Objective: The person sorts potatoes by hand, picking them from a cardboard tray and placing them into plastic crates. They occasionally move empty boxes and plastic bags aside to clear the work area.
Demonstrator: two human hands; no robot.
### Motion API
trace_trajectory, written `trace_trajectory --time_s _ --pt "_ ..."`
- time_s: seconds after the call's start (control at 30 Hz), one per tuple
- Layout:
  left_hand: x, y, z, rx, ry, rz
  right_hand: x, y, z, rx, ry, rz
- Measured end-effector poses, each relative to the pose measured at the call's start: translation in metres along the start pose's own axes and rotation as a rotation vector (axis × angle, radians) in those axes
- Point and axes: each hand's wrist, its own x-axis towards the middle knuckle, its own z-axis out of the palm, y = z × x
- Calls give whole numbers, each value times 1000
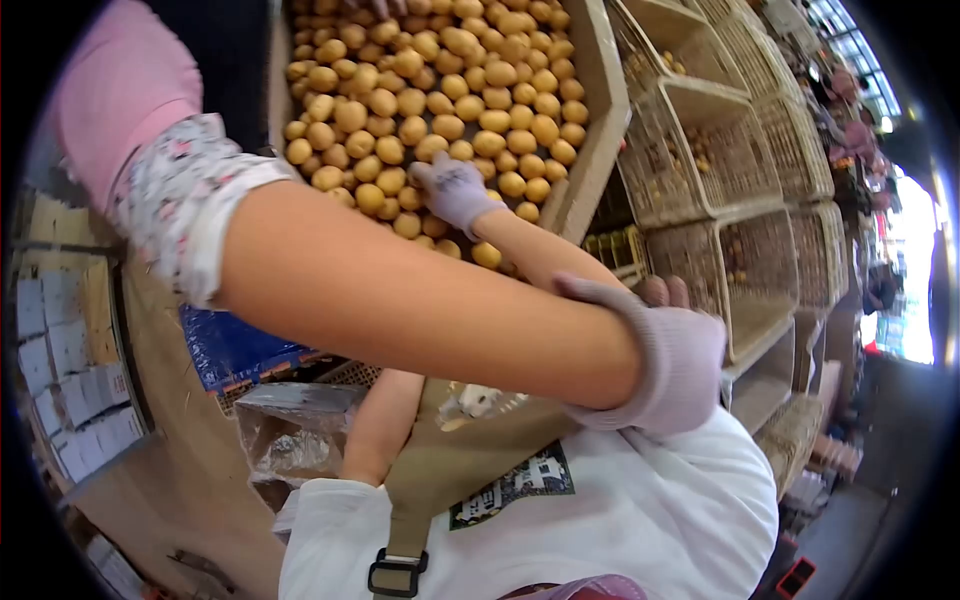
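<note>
Small round golden-brown produce, like baby potatoes or fruit point(410, 75), lies spread over a sorting table with a raised wooden edge point(600, 130). My right hand point(458, 192), in a pale lavender glove, rests among the pieces near the table's lower side. Its fingers are a little apart, their tips touching the produce; nothing shows clearly in the grip. Of my left side only the bare arm point(385, 420) shows; the hand is hidden behind another person's arm point(430, 285). That arm crosses in front of me from a pink sleeve to a gloved hand point(695, 360).
Stacked plastic crates point(690, 150), some with produce inside, line the right. Another hand point(378, 8) is at the table's top edge. A clear plastic bag point(295, 430) and a blue sheet point(235, 345) are lower left. White boxes point(75, 365) stand far left.
</note>
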Motion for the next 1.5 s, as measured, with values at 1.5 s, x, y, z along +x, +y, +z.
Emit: trace_trajectory --time_s 1.5 --pt "-8 -24 -4 75 -207 69 -101 12 9 2042 -83 105"
